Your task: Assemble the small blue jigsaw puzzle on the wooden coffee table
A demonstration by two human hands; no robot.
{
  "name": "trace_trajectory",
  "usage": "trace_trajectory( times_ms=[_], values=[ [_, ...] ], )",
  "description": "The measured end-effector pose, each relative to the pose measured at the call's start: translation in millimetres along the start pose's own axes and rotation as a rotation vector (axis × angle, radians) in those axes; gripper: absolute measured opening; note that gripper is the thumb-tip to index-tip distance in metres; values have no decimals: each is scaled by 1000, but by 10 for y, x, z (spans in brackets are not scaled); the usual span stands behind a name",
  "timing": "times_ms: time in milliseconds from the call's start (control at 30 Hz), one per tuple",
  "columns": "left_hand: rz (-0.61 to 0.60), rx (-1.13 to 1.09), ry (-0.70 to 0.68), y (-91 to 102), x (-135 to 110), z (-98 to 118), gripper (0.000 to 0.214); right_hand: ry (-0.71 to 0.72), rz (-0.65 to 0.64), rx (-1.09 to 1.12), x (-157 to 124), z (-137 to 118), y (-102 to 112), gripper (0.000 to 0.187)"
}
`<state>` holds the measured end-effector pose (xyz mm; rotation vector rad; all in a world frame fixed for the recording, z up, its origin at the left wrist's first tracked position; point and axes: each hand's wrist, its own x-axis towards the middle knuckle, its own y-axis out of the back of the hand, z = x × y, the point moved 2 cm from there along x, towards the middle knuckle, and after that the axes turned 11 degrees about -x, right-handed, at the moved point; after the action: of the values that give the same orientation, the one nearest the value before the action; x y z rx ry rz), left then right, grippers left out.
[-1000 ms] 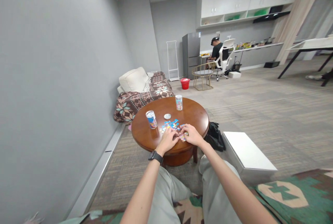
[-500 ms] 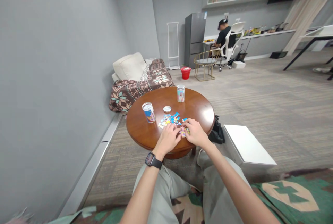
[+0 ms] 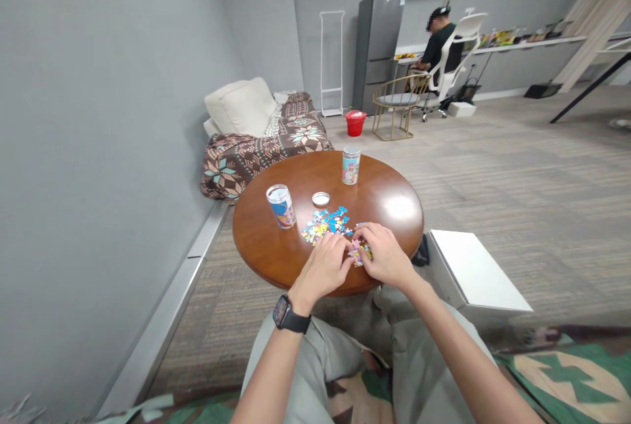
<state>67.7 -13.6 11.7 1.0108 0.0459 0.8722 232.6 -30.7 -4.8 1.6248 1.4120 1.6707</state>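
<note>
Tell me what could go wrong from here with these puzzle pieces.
The left hand and right hand work the puzzle pieces close to the near edge of the round table; a nudge might push some off. The open can stands just left of the pile, so a wide sweep could tip it.

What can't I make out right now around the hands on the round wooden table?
Head view, the only one:
The small colourful jigsaw pieces: print too small to read.
Pieces beneath the left hand and right hand: covered by the fingers, so whether either grips one is unclear.
The open printed tin: contents hidden behind its own wall.
The lidded printed tin: label too small.
</note>
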Motion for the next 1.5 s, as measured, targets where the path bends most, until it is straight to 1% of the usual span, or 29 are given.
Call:
trace_trajectory(
  times_ms=[233, 467, 567, 700, 800, 1000, 1133, 1300, 1400, 1500],
  values=[
    [2, -60, -12, 3, 6, -6, 17, -5, 2, 42, 5, -9, 22, 12],
    [19, -229, 45, 14, 35, -83, 18, 10, 3, 65, -6, -21, 32, 8],
    [27, -274, 50, 15, 39, -92, 16, 7, -7, 66, -6, -17, 19, 7],
    [45, -335, 73, 19, 40, -103, 10, 7, 4, 61, 2, -15, 3, 11],
    [70, -371, 101, 26, 42, -122, 9, 10, 10, 39, 6, -27, 7, 11],
    [125, -305, 93, 40, 41, -135, 8, 5, 26, 40, 5, -64, 53, 15],
    [168, -330, 115, 65, 32, -128, 7, 32, 38, 64, 6, -55, 29, 23],
    [190, -406, 159, 97, 15, -106, 9, 38, 42, 107, 7, -16, -20, 12],
    [217, -441, 188, 104, 8, -117, 9, 12, 38, 128, 6, 0, -24, 11],
    [257, -488, 197, 94, 14, -177, 11, -1, 44, 154, 9, 23, -32, 12]
  ],
)
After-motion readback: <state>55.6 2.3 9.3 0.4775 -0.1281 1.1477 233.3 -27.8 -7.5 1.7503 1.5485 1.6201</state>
